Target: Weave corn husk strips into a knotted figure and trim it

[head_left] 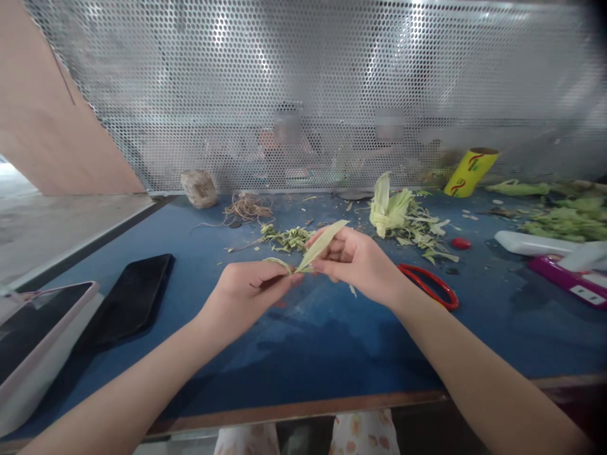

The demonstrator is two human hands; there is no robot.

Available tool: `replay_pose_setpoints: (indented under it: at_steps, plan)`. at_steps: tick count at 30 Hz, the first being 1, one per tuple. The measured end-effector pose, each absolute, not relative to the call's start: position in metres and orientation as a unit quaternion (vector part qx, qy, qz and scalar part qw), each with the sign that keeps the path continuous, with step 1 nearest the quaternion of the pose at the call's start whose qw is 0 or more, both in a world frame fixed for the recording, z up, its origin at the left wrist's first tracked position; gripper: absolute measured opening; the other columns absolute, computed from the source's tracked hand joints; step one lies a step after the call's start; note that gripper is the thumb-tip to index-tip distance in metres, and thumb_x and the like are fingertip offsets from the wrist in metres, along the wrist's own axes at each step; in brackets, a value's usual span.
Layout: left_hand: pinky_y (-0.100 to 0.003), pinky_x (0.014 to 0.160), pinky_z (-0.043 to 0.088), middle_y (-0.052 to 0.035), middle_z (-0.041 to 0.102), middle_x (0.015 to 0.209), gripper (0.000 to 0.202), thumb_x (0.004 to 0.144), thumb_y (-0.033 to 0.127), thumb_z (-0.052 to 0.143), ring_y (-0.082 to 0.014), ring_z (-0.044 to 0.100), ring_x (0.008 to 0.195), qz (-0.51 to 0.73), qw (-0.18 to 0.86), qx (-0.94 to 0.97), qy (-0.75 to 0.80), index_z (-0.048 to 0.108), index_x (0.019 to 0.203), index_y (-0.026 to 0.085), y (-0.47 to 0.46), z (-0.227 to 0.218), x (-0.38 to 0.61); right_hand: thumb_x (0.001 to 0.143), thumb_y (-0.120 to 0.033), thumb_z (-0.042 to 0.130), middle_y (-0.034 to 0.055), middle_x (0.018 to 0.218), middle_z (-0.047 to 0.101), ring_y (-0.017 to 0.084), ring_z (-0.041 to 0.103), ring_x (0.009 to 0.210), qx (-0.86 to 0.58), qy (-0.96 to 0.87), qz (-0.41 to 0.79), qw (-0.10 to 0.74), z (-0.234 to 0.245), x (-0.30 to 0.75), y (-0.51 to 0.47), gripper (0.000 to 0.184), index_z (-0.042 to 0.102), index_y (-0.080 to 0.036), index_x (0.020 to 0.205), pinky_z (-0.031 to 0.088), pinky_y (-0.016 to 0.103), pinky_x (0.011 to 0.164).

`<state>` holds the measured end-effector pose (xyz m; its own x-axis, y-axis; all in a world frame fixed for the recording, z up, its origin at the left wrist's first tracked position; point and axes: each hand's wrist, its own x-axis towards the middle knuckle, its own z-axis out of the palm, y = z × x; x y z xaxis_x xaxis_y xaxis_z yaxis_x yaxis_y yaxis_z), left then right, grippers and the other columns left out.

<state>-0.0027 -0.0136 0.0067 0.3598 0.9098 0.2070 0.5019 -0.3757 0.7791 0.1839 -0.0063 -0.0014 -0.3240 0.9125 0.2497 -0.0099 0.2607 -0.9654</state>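
The left hand point(256, 287) and right hand point(363, 259) have their fingers pinched on a pale leaf point(325, 245) above the worktop point(294, 373). From the leaf, at two o'clock, a yellow tube's point(467, 174) print is illegible; at four, the wrist partly hides a red handle point(451, 306); past eight, a pink-rimmed screen point(38, 319) is cut off.

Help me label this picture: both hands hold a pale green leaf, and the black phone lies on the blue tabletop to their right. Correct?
Wrong side: in the head view, the left hand and right hand hold the leaf, but the black phone lies to their left.
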Motion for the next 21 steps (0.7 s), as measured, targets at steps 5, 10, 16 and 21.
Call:
replay_pose_setpoints:
  at_steps: [5, 10, 16, 21]
  plan:
    - [-0.021, 0.052, 0.054, 0.0001, 0.070, 0.072, 0.019, 0.069, 0.035, 0.061, -0.0161, 0.064, 0.062, 0.326, 0.373, 0.733, 0.467, 0.071, 0.074, 0.020, -0.0113, 0.0100, -0.0021, 0.072, -0.019, 0.060, 0.0021, 0.080, 0.062, 0.012, 0.060, 0.071, -0.351, -0.666, 0.487, 0.442, 0.0005, 0.1844, -0.0080, 0.019, 0.053, -0.017, 0.090, 0.047, 0.022, 0.058]
    - [-0.023, 0.050, 0.054, -0.0016, 0.070, 0.077, 0.024, 0.066, 0.033, 0.066, -0.0220, 0.067, 0.074, 0.338, 0.478, 0.674, 0.451, 0.068, 0.086, 0.020, -0.0106, 0.0101, -0.0008, 0.073, -0.024, 0.062, 0.0001, 0.079, 0.061, 0.010, 0.059, 0.071, -0.345, -0.678, 0.485, 0.432, -0.0011, 0.1815, -0.0078, 0.020, 0.054, -0.019, 0.090, 0.047, 0.023, 0.065]
    - [-0.023, 0.047, 0.055, -0.0041, 0.071, 0.079, 0.019, 0.068, 0.034, 0.064, -0.0230, 0.068, 0.070, 0.359, 0.482, 0.655, 0.457, 0.068, 0.075, 0.017, -0.0136, 0.0099, -0.0009, 0.079, -0.036, 0.054, -0.0026, 0.056, 0.048, 0.007, 0.040, 0.047, -0.362, -0.693, 0.438, 0.445, -0.0022, 0.1829, -0.0073, 0.022, 0.064, -0.017, 0.082, 0.034, 0.022, 0.044]
    - [-0.023, 0.051, 0.056, -0.0027, 0.071, 0.073, 0.014, 0.066, 0.029, 0.065, -0.0227, 0.068, 0.071, 0.339, 0.489, 0.658, 0.461, 0.070, 0.074, 0.017, -0.0137, 0.0099, 0.0010, 0.076, -0.041, 0.054, 0.0003, 0.061, 0.049, 0.007, 0.035, 0.045, -0.405, -0.672, 0.406, 0.468, -0.0050, 0.1806, -0.0064, 0.028, 0.063, -0.016, 0.066, 0.030, 0.024, 0.042]
